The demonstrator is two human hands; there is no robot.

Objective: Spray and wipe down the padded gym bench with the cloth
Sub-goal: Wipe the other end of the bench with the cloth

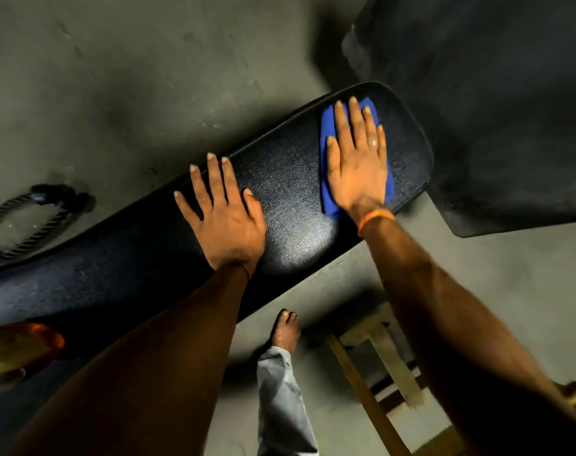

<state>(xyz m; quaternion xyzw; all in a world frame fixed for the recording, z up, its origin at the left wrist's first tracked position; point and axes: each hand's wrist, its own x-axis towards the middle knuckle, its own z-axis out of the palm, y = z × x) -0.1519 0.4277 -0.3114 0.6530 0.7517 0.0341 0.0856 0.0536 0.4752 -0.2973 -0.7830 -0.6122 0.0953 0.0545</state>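
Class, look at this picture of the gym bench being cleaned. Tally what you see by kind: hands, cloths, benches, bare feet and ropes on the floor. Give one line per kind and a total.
Hands: 2 (left hand, right hand)
Cloths: 1 (blue cloth)
Benches: 1 (padded bench)
Bare feet: 1 (foot)
Ropes: 1 (rope)
Total: 6

Black padded bench [289, 192] lying diagonal, blue cloth [329, 166] flat — near its rounded end
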